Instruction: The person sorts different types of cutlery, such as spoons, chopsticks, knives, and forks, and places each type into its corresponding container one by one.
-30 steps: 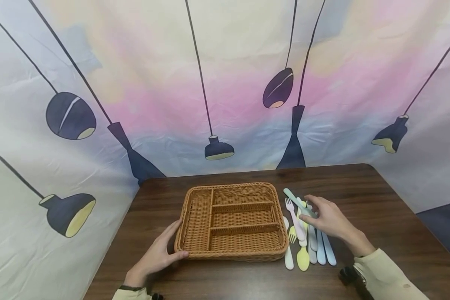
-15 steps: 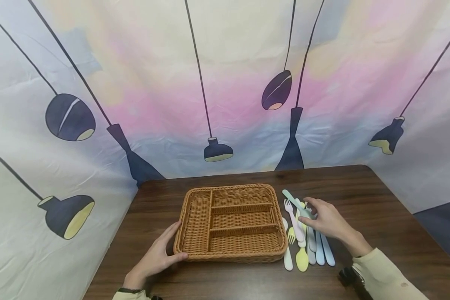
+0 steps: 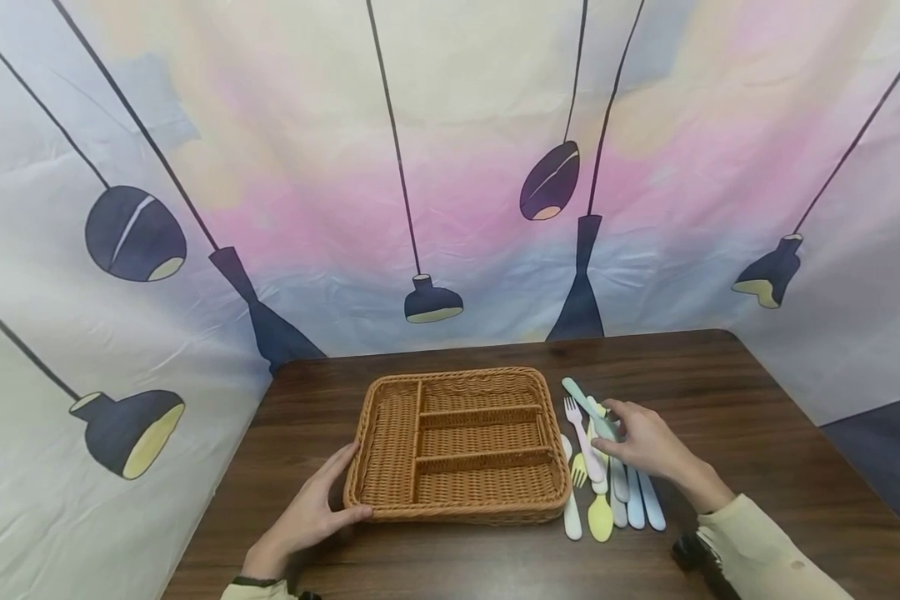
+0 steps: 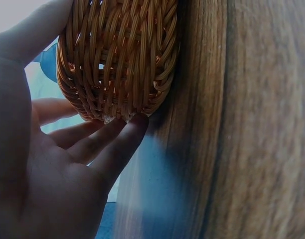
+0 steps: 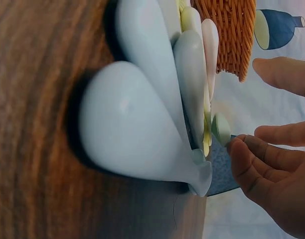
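My left hand [image 3: 307,508] holds the near left corner of a brown wicker basket [image 3: 456,510], its thumb at the front rim and the other fingers along the left side. In the left wrist view, fingertips touch the woven wall [image 4: 117,69]. My right hand [image 3: 648,442] hovers over a pile of plastic cutlery, thumb and fingers apart. Beneath it a mint-green piece [image 3: 579,390] lies slantwise on top; in the right wrist view, fingertips are near or touching this pale green piece [image 5: 221,130]. Around it lie a lilac fork [image 3: 587,446], a yellow spoon [image 3: 600,518] and a yellow fork [image 3: 578,471].
Divided walls split the basket into several compartments. Pale blue handles [image 3: 652,504] and a white handle [image 3: 572,518] point toward the front of the dark wooden table [image 3: 450,567]. Behind the table hangs a cloth [image 3: 480,183] printed with lamps.
Basket, cutlery and hands appear shifted slightly left as the head view moves. The right hand has come a little closer over the mint-green piece; the left hand keeps its place on the basket.
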`<state>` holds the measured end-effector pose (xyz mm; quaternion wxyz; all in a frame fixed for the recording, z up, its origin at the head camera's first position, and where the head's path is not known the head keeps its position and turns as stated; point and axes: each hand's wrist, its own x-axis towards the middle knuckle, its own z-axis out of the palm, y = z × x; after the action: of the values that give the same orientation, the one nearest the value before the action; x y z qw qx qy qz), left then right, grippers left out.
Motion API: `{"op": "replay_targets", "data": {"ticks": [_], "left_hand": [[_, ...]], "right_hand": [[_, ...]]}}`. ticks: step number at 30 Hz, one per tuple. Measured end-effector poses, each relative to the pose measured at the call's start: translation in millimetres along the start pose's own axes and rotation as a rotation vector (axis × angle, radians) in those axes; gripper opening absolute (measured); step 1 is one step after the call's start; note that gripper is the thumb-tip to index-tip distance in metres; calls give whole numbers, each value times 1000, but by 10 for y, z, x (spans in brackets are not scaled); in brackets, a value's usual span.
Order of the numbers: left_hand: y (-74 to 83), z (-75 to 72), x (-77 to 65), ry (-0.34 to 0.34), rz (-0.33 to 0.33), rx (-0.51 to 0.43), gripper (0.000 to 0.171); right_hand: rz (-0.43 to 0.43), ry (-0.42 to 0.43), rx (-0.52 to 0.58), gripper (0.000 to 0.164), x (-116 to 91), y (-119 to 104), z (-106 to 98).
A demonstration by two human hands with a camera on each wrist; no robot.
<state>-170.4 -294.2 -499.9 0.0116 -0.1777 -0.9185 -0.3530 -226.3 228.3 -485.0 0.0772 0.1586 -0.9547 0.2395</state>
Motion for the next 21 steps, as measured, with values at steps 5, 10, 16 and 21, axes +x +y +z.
{"op": "replay_targets", "data": {"ticks": [5, 10, 16, 21], "left_hand": [[-10, 2, -2, 3, 1, 5, 95], [-16, 10, -1, 7, 4, 4, 95], [-24, 12, -9, 12, 7, 4, 95], [-35, 17, -5, 12, 0, 5, 95]], "right_hand": [[4, 18, -25, 64, 16, 13, 16], [6, 19, -35, 63, 34, 9, 18], [17, 12, -25, 63, 68, -22, 41], [40, 10, -24, 61, 108, -39, 87]]}}
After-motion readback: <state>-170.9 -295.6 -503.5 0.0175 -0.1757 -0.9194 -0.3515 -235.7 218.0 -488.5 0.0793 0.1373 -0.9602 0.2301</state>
